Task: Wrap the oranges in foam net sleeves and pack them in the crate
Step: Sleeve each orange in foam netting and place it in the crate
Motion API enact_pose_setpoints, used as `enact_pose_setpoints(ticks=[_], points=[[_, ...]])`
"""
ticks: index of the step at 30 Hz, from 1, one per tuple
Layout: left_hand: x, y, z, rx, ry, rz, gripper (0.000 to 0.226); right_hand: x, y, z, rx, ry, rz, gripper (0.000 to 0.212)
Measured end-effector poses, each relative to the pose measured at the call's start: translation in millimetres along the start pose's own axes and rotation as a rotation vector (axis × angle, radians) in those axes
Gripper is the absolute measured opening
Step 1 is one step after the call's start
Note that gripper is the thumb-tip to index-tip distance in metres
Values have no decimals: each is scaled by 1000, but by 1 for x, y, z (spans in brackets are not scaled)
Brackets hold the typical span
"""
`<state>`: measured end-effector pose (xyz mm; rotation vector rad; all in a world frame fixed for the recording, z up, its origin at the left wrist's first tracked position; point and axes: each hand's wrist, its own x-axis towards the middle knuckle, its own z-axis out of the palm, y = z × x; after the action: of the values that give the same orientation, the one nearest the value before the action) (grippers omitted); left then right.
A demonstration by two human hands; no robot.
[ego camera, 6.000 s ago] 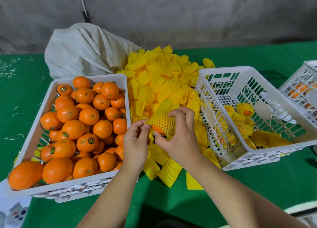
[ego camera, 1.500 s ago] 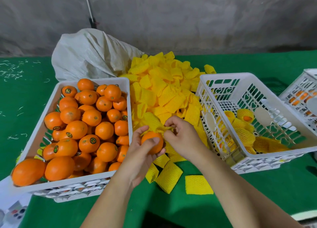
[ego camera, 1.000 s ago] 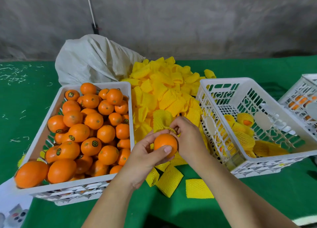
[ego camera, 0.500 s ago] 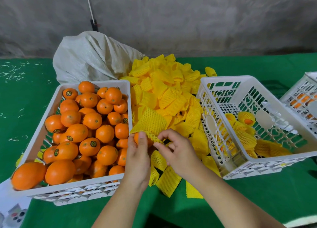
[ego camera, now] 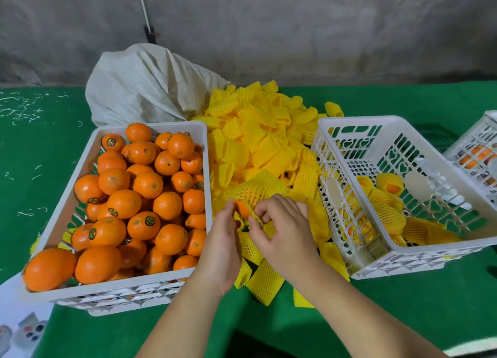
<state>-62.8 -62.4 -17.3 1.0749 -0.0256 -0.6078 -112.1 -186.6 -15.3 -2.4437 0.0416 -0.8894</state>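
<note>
The orange (ego camera: 242,206) is held just above the sleeve pile (ego camera: 258,142), between the two full and part-filled crates. It is partly covered by a foam sleeve (ego camera: 255,189), whose long axis runs from the hands up and away toward the pile. The near end of the orange is bare. The left hand (ego camera: 220,246) is pressed against the orange's left side, fingers nearly straight. The sleeve's near edge is pinched by the curled fingers of the right hand (ego camera: 282,231). The edge must be drawn toward the body. The packing crate (ego camera: 347,122) lies to the right, nearer the right hand.
</note>
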Motion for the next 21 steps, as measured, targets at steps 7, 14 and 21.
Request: enact_pose_setpoints(ticks=[7,14,21], points=[[-2,-11,-9,116,159,240,59,6,12,-12,313,-97,135,13],[-4,-4,-15,77,-27,315,60,-18,1,-8,306,34,-211,17],[-17,-17,-7,257,0,485,58,-6,-34,-21,1138,64,797,61]])
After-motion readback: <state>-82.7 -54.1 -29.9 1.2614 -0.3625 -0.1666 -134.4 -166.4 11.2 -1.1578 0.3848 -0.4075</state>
